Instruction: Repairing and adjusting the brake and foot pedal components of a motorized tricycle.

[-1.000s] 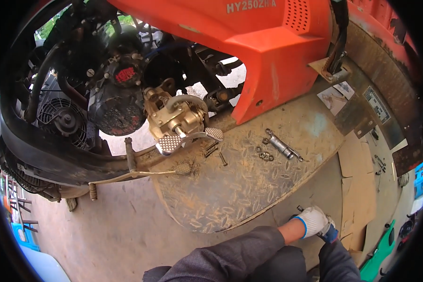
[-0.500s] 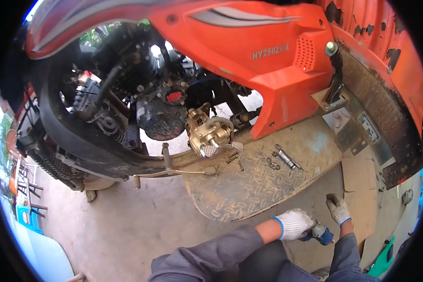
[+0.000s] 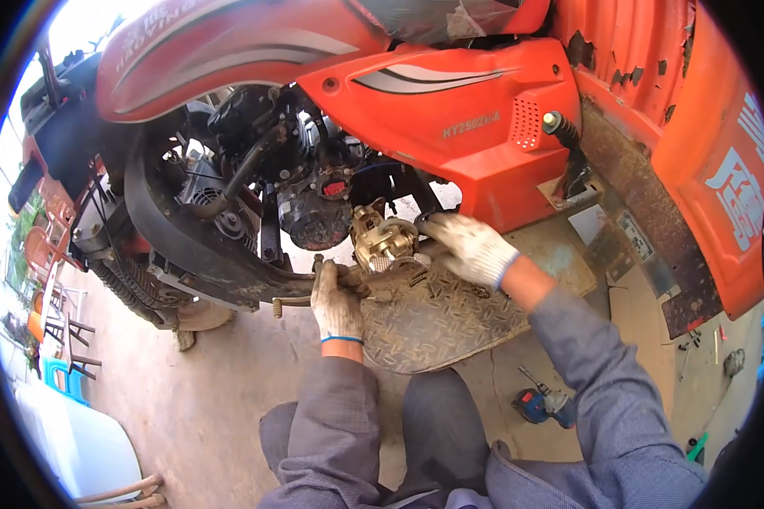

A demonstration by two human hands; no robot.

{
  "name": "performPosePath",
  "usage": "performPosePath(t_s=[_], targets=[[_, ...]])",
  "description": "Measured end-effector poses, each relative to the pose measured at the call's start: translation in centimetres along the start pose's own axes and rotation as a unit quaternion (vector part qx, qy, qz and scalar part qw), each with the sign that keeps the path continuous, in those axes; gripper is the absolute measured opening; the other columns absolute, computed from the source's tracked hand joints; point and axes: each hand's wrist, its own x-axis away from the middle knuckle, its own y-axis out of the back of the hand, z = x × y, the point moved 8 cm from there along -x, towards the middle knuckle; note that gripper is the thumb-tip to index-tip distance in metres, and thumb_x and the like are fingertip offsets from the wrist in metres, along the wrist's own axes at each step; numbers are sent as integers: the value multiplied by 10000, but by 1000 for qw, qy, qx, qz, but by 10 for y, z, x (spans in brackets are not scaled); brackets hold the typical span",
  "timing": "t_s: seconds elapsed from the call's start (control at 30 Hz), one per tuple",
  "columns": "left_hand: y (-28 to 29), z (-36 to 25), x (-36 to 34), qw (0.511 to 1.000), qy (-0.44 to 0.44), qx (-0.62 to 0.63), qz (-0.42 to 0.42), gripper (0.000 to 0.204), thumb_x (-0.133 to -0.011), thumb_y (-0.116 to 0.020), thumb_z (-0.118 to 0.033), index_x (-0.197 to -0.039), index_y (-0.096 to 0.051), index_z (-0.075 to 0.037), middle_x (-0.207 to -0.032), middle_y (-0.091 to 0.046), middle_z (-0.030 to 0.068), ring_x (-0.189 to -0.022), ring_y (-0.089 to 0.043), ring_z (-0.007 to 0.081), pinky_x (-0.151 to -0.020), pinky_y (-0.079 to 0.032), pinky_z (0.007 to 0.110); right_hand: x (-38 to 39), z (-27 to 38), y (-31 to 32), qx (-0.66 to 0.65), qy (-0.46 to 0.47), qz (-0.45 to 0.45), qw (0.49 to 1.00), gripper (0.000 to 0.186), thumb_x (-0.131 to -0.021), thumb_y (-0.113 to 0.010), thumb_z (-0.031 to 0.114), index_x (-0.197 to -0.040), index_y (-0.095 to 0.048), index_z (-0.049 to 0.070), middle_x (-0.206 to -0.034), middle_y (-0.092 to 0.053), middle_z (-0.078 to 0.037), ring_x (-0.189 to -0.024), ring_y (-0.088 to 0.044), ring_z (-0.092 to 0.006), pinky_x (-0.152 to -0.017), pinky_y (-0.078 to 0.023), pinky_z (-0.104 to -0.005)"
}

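A gold-coloured gearbox [image 3: 382, 239] with a grey curved part and textured pedals sits low beside the black engine [image 3: 314, 219] of a red motor vehicle. My left hand [image 3: 338, 301], in a soiled white knit glove, curls at the lower frame rail and lever, left of the gearbox; its fingertips are partly hidden. From the right, my gloved right hand [image 3: 469, 246] reaches against the gearbox's right side, its fingers bent at the dark shaft end. What those fingers grip is hidden. A blue power tool [image 3: 545, 405] lies on the floor, out of both hands.
The patterned metal footboard [image 3: 450, 327] lies under my hands, with small loose parts on it. Cardboard [image 3: 641, 331] is on the floor at right, with several small tools beyond. A black curved frame tube [image 3: 157, 229] and red body panels [image 3: 450, 110] enclose the work area.
My right hand has moved up to the gearbox and my left hand to the frame rail. The power tool has been let go onto the floor. The view has shifted.
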Motion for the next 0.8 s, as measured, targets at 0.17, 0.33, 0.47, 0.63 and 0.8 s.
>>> performPosePath(t_s=[0.17,0.33,0.47,0.63,0.8], targets=[[34,15,-26,986,-121,-63,-92,463,-1069,-641,-307,-1436,-578,-33,-968,-612,19,-812,-555,103,-703,-481,305,-73,-27,-59,82,-1,89,993,531,-835,-796,181,-1337,-664,67,-1330,-680,-190,-1262,-656,-360,-1094,-530,-482],[19,65,-47,995,-3,40,-89,579,-1098,-647,-374,-1502,-507,15,-1367,-655,165,-1160,-683,272,-949,-605,428,-98,-49,-94,84,-42,180,979,378,-819,-825,321,-1109,-764,86,-1116,-758,-213,-1110,-726,-392,-1004,-567,-505],[-12,90,-62,976,103,184,-47,570,-1115,-600,-409,-1532,-509,-32,-1453,-633,184,-1212,-695,349,-979,-631,525,-100,-51,-106,135,-65,202,968,237,-815,-770,224,-1025,-769,117,-1065,-736,-155,-1061,-715,-368,-956,-566,-483],[-25,90,-65,960,149,223,75,637,-1144,-456,-541,-1549,-520,-54,-1428,-667,180,-1246,-699,332,-1007,-623,525,-95,-53,-102,111,-66,68,989,232,-789,-805,241,-998,-800,141,-1026,-742,-114,-1049,-706,-328,-926,-558,-470],[-34,89,-76,952,145,222,150,716,-1143,-335,-585,-1596,-477,-49,-1532,-598,224,-1356,-617,429,-1159,-512,598,-84,-55,-107,154,-86,47,983,191,-813,-769,277,-962,-814,166,-1000,-751,-105,-1022,-714,-305,-900,-552,-468]])
